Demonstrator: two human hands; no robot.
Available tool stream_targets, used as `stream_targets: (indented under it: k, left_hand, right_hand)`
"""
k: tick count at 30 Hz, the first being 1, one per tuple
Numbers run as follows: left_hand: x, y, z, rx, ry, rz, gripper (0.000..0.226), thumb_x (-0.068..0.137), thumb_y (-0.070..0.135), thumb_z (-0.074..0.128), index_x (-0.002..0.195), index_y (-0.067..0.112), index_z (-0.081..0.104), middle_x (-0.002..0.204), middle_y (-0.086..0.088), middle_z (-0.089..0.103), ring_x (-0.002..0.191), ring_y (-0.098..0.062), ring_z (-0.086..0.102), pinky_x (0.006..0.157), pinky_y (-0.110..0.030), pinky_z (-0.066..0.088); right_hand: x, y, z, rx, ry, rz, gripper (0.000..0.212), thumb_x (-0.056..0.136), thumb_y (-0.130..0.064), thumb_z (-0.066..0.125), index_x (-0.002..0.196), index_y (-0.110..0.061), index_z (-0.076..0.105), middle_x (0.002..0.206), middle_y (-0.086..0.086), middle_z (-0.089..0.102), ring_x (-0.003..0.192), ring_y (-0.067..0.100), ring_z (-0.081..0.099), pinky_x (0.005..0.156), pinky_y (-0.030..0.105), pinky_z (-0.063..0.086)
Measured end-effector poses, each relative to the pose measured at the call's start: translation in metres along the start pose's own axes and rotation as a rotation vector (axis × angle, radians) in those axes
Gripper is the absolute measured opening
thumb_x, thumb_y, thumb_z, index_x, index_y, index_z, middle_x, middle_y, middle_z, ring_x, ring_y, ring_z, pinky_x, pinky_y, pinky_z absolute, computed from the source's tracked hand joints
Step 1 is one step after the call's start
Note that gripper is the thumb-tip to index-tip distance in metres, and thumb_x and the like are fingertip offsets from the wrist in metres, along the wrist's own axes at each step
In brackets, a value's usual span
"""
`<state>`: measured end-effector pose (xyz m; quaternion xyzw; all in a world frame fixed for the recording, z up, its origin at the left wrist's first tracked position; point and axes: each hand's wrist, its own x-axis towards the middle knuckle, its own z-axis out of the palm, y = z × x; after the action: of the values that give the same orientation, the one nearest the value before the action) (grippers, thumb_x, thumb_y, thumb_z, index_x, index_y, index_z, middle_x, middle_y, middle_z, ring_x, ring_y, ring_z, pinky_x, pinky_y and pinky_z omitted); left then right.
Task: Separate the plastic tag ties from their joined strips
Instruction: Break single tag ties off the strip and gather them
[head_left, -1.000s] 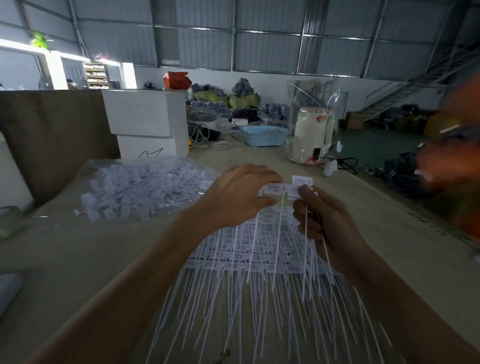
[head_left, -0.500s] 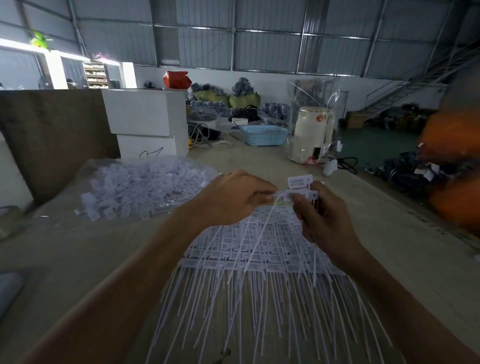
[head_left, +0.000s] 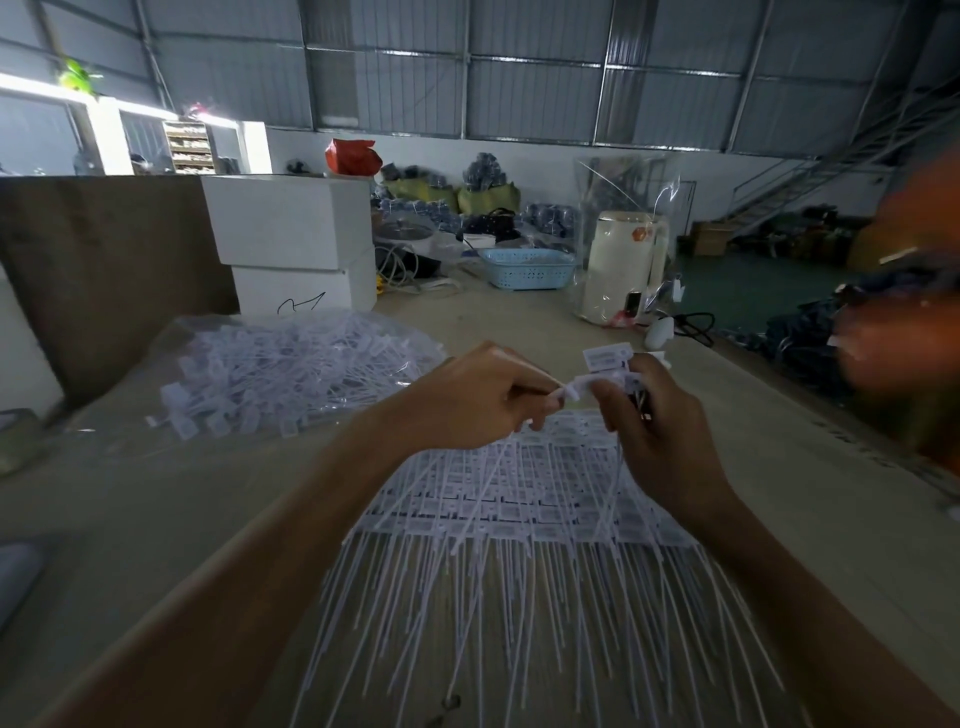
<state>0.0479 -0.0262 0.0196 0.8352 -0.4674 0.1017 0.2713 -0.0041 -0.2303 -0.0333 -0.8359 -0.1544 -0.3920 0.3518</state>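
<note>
Both hands are raised over the table's middle, holding a short strip of white plastic tag ties (head_left: 605, 370). My left hand (head_left: 467, 400) pinches the strip's left end between thumb and fingers. My right hand (head_left: 657, 431) grips its right part, with one tag head sticking up above the fingers and thin tails hanging down. Below the hands lies a stack of joined tie strips (head_left: 519, 509), tails fanned towards me. A heap of separated ties (head_left: 291, 369) lies on clear plastic at the left.
Two stacked white boxes (head_left: 291, 244) stand behind the heap, beside a brown board (head_left: 104, 270). Farther back are a blue basket (head_left: 527, 267) and a cream kettle (head_left: 623, 265). A blurred person in orange (head_left: 904, 332) is at the right edge.
My hands have lifted the strip slightly and pulled a little apart, so the left end now bends away from the part in my right hand. The orange figure at right has shifted.
</note>
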Motion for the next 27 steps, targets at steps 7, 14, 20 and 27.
stream_targets:
  k: [7, 14, 20, 27]
  left_hand:
    - [0.000, 0.009, 0.000, -0.149, -0.072, 0.073, 0.019, 0.088, 0.029, 0.072, 0.105, 0.020, 0.076, 0.092, 0.017, 0.074, 0.082, 0.009, 0.065, 0.072, -0.005, 0.045]
    - [0.002, 0.008, 0.010, 0.048, 0.141, -0.003, 0.030, 0.077, 0.033, 0.081, 0.104, 0.030, 0.068, 0.089, 0.014, 0.071, 0.077, 0.003, 0.064, 0.069, -0.029, 0.057]
    - [0.004, 0.003, 0.009, 0.197, 0.203, 0.137, 0.022, 0.082, 0.026, 0.078, 0.093, 0.007, 0.073, 0.084, -0.004, 0.068, 0.074, -0.018, 0.061, 0.067, -0.040, 0.050]
    - [0.001, 0.005, 0.017, 0.476, 0.207, 0.212, 0.039, 0.096, 0.025, 0.062, 0.133, 0.013, 0.061, 0.100, -0.008, 0.052, 0.089, -0.021, 0.051, 0.071, -0.037, 0.049]
  right_hand:
    - [0.008, 0.029, -0.008, 0.092, 0.156, 0.412, 0.019, 0.103, -0.030, 0.052, 0.087, -0.020, 0.048, 0.066, -0.005, 0.051, 0.052, 0.002, 0.049, 0.053, 0.025, 0.042]
    - [-0.007, -0.007, 0.008, 0.806, -0.223, 0.563, 0.040, 0.092, -0.037, 0.058, 0.105, 0.000, 0.062, 0.071, 0.009, 0.058, 0.055, 0.018, 0.056, 0.052, 0.033, 0.052]
    - [-0.010, -0.018, 0.016, 1.114, -0.316, 0.638, 0.034, 0.101, -0.040, 0.045, 0.102, -0.008, 0.057, 0.071, 0.005, 0.049, 0.042, 0.010, 0.031, 0.041, 0.023, 0.030]
    - [-0.009, -0.020, 0.011, 0.817, -0.221, 0.465, 0.032, 0.097, -0.044, 0.057, 0.092, -0.012, 0.059, 0.068, 0.002, 0.047, 0.046, 0.011, 0.034, 0.044, 0.024, 0.029]
